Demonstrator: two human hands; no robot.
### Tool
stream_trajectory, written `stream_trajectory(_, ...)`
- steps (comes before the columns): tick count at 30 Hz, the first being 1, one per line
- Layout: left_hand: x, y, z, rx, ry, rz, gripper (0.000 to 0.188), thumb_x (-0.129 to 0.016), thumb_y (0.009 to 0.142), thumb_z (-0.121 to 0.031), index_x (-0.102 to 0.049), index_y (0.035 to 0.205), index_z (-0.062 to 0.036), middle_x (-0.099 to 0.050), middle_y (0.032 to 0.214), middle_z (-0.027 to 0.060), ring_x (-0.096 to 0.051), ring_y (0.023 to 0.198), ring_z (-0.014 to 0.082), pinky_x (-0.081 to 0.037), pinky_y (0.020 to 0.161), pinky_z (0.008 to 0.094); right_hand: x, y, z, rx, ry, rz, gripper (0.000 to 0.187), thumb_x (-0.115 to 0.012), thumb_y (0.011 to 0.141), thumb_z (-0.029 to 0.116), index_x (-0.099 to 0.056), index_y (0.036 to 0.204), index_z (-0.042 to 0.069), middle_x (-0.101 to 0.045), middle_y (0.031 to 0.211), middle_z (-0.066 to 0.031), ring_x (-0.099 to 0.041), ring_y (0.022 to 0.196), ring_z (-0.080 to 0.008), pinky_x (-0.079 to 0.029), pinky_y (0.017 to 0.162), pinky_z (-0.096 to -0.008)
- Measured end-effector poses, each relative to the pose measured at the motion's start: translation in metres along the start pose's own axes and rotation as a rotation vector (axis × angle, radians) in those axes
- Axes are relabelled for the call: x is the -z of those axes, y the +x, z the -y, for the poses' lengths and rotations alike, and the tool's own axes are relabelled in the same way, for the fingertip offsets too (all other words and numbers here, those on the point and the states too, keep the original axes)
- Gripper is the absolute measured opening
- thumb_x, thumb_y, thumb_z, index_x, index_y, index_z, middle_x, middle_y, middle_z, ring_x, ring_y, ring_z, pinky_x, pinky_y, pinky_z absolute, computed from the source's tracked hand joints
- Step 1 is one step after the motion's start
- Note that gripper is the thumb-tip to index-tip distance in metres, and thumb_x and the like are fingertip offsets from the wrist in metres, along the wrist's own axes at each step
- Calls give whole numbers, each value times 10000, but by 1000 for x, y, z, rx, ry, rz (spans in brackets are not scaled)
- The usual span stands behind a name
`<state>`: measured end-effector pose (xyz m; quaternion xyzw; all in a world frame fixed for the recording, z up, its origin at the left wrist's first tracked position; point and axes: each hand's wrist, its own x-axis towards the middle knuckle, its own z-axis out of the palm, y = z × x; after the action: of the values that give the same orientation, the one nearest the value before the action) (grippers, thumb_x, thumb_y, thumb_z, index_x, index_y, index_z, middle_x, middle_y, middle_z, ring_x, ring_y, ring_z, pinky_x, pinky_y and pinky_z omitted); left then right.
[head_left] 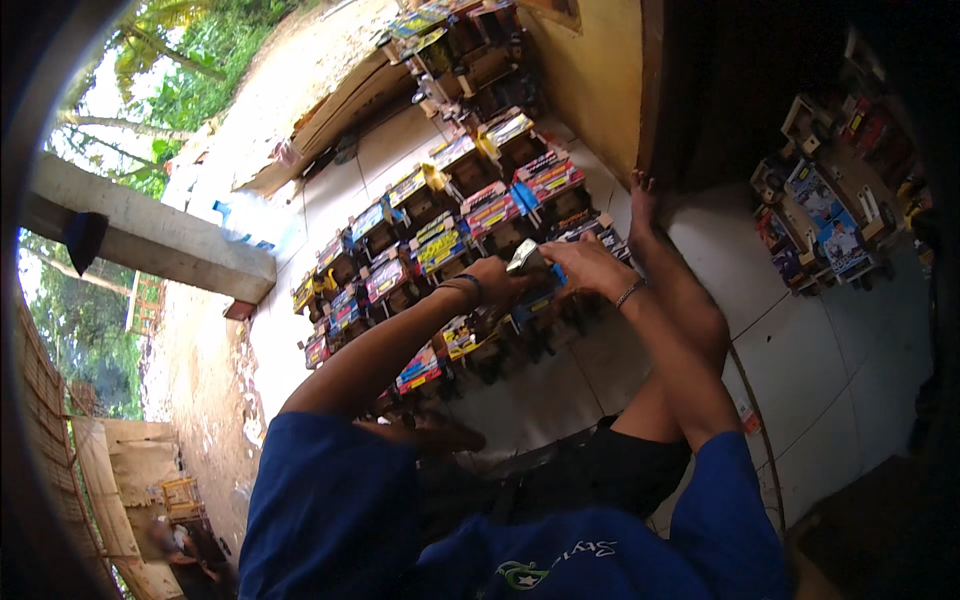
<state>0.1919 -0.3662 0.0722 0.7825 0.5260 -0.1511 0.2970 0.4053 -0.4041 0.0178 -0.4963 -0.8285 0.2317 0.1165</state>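
My left hand (494,281) is closed around a small thing with a shiny, pale top (525,257). Its kind is hard to make out. From the right, my right hand (588,264) meets it with bent fingers, the fingertips close together at its edge. Both hands are above rows of toy trucks (490,212) with brightly coloured printed panels and dark wheels. A blue truck part (541,300) shows just below my hands, partly covered by them.
More toy trucks stand stacked by the yellow wall (590,85), and another group of wooden trucks (825,215) is at the right. My bare foot (642,195) rests on the tiled floor (790,370). A concrete post (150,232) stands left. Another person (180,545) is far off at lower left.
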Motion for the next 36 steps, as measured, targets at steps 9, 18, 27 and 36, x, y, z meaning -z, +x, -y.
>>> stream_trajectory(9,42,-4,10,-143,340,11,677,-592,838,-685,-731,1023,-48,-715,939,225,-700,875,365,-545,808,441,58,-3,-30,-155,-227,307,1294,-925,457,522,-308,1544,187,-440,1510,-80,-457,1356,-266,-278,1071,-542)
stream_trajectory(18,42,24,-26,-351,451,-49,631,-588,869,-661,-696,1175,-120,-708,909,198,-682,843,387,-539,807,479,50,5,-41,-116,-97,293,1163,-937,433,493,-467,1471,259,-507,1437,-103,-500,1313,-290,-249,1062,-518)
stream_trajectory(27,42,36,-44,-349,427,27,683,-571,836,-723,-734,1039,-91,-715,902,190,-688,850,375,-542,792,459,40,9,-50,-99,-85,276,1103,-929,403,579,-525,1394,313,-598,1295,-140,-531,1281,-328,-207,1110,-628)
stream_trajectory(36,40,47,-45,-375,536,46,687,-559,860,-709,-713,1015,-57,-692,788,211,-684,740,369,-544,723,469,46,11,-47,-98,-92,324,1122,-928,392,593,-534,1400,298,-591,1318,-145,-505,1308,-325,-166,1119,-641)
